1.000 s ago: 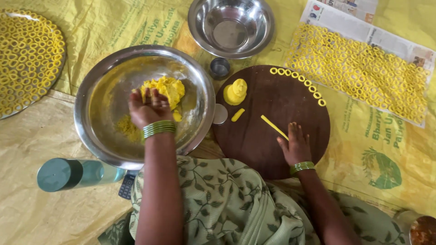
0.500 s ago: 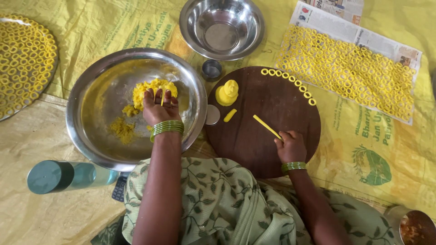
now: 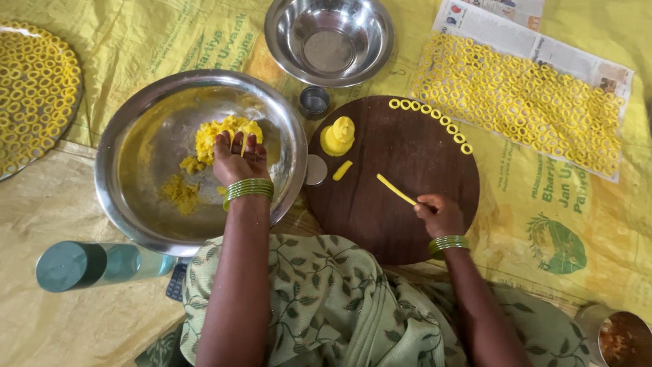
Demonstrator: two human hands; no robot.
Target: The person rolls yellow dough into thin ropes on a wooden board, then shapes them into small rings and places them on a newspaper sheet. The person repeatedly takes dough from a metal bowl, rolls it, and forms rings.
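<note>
Dough [image 3: 221, 132] in the steel bowl [image 3: 136, 204] is gripped by the curled left hand [image 3: 238, 160]. A dough strip [image 3: 395, 189] on the round board [image 3: 380, 224] is pinched at its end by the right hand [image 3: 440, 214].

Left hand [image 3: 238, 158] in wide round steel basin [image 3: 129, 204], on lump of yellow dough [image 3: 216, 132]. Round dark wooden board [image 3: 407, 231] just right of basin; right hand [image 3: 440, 214] on board, touching thin yellow dough strip [image 3: 395, 189]. Row of small yellow dough rings [image 3: 435, 119] along board's far right edge. Deep steel bowl [image 3: 329, 39] behind board. Newspaper sheet covered with dough rings [image 3: 523, 102] right of bowl. Teal cylindrical bottle [image 3: 95, 265] lying near side of basin, left.
</note>
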